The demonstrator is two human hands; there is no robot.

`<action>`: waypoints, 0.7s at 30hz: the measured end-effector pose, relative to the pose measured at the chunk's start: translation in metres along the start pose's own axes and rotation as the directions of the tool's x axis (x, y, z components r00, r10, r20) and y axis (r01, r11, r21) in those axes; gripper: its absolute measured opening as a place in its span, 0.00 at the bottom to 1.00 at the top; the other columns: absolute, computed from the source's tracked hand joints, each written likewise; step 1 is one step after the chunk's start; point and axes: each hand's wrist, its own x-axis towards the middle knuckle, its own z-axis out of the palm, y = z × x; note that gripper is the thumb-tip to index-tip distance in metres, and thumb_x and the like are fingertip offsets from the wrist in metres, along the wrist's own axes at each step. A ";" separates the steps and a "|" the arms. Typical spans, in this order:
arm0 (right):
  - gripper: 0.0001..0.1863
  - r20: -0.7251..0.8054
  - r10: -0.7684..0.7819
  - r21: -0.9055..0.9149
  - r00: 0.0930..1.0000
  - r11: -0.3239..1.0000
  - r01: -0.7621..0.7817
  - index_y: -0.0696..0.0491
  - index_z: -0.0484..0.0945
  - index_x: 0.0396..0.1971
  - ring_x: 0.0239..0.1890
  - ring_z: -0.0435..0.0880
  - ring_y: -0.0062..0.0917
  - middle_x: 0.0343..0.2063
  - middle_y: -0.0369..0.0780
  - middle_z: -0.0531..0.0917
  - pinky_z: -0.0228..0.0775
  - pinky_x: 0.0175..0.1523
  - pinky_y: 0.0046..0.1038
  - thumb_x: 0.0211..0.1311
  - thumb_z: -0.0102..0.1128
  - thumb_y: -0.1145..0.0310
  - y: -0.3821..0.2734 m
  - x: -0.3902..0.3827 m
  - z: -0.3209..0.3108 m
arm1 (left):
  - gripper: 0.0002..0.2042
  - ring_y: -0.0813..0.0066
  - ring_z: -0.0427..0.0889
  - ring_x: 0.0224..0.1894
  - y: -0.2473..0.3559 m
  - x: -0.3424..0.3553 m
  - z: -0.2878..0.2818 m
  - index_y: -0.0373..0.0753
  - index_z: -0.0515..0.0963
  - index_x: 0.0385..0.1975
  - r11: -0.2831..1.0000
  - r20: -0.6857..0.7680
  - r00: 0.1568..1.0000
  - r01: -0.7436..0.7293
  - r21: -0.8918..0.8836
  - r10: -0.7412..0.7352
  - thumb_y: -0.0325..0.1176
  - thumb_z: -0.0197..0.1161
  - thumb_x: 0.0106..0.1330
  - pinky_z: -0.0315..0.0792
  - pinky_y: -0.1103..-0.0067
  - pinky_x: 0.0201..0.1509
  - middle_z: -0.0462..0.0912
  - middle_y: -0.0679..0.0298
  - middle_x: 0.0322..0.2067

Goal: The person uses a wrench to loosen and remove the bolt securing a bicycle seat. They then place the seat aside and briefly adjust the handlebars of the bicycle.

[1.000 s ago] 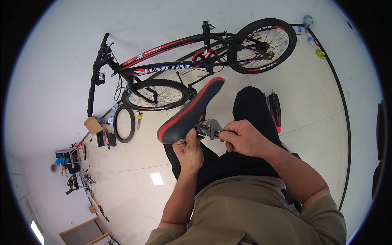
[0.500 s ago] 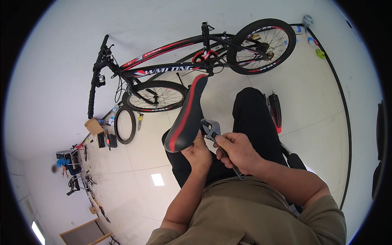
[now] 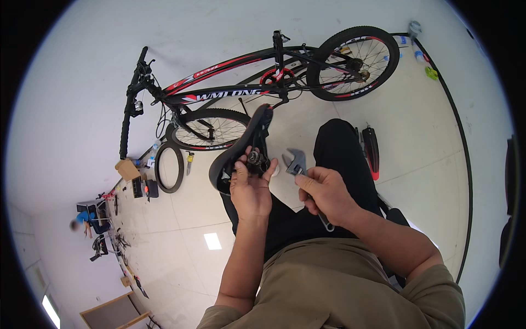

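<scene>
My left hand (image 3: 252,193) is closed around the clamp (image 3: 255,160) under a black bicycle saddle (image 3: 226,160). The saddle is tipped so its underside and rails face right, with its nose pointing away from me. In my right hand (image 3: 327,193) is a grey adjustable wrench (image 3: 296,162), gripped by its handle. Its jaws stand a little to the right of the clamp, apart from it. Beyond the saddle, a black and red bicycle (image 3: 219,94) has a post at its seat tube with no saddle on it.
Left of my legs, a loose tyre (image 3: 169,169) lies near a cardboard box (image 3: 127,170) and a yellow-handled tool (image 3: 189,163). A black and red mudguard (image 3: 371,152) is right of my knee. A person in blue (image 3: 84,218) is far left.
My left hand has turned the saddle over so its underside shows. My right hand has drawn the wrench back to the right, away from the saddle.
</scene>
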 end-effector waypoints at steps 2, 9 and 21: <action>0.09 -0.042 -0.028 0.009 0.999 1.000 0.029 0.56 0.74 0.31 0.16 0.71 0.14 0.23 0.37 0.79 0.61 0.18 0.18 0.67 0.62 0.67 -0.002 0.004 -0.006 | 0.16 0.61 0.74 0.62 0.006 0.003 -0.006 0.35 0.72 0.54 0.983 0.021 0.992 0.124 -0.133 -0.123 0.40 0.48 0.78 0.71 0.48 0.65 0.77 0.60 0.57; 0.12 -0.189 -0.044 0.231 0.981 0.969 0.088 0.54 0.74 0.34 0.20 0.73 0.15 0.26 0.33 0.76 0.59 0.20 0.19 0.60 0.70 0.69 -0.016 0.016 -0.021 | 0.13 0.57 0.73 0.65 0.016 -0.013 0.004 0.29 0.73 0.53 0.842 0.224 0.911 0.408 -0.353 -0.348 0.30 0.51 0.75 0.71 0.50 0.66 0.76 0.50 0.59; 0.12 -0.040 -0.105 0.230 0.994 0.967 0.111 0.50 0.73 0.36 0.16 0.66 0.10 0.23 0.28 0.74 0.53 0.21 0.18 0.60 0.70 0.69 -0.025 0.014 -0.028 | 0.16 0.62 0.79 0.56 -0.001 -0.034 0.013 0.30 0.70 0.60 0.658 0.317 0.816 0.578 -0.483 -0.484 0.27 0.50 0.75 0.87 0.81 0.42 0.72 0.47 0.61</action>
